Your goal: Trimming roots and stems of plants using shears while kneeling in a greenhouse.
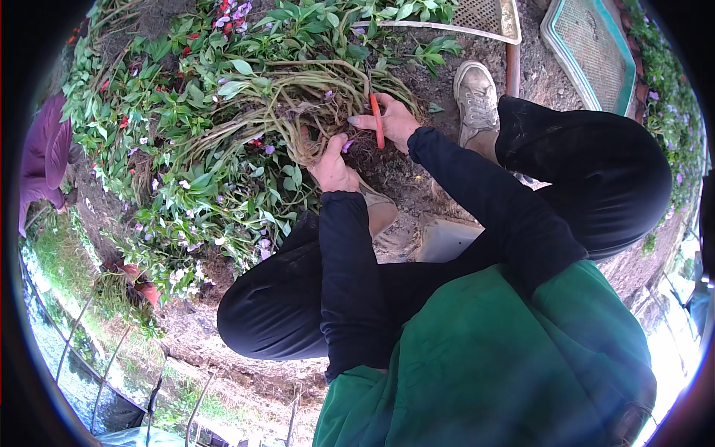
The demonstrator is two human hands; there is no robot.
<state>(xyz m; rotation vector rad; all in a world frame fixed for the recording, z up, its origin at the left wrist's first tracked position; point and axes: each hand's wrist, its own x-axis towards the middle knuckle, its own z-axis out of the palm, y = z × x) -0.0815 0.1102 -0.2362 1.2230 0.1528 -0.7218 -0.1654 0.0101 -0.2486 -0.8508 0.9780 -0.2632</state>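
My left hand [336, 170] grips a bundle of long plant stems [293, 123] near their rooted base, with the thumb on top. Against the right side of the bundle, my right hand [391, 122] holds a tool with an orange-red handle [376, 120]. Its dark narrow end points away from me among the stems, and its exact kind cannot be told. Soil and fine roots [360, 146] lie between the two hands. Leafy plants with pink, red and purple flowers [162, 112] spread out from the bundle to the left.
Beige plastic mesh crates [483, 17] stand beyond my shoe [476, 98]. A green-rimmed mesh tray [625, 84] is at the upper right. A pale container [447, 237] lies between my legs on bare soil. A person in purple [47, 156] is at the far left.
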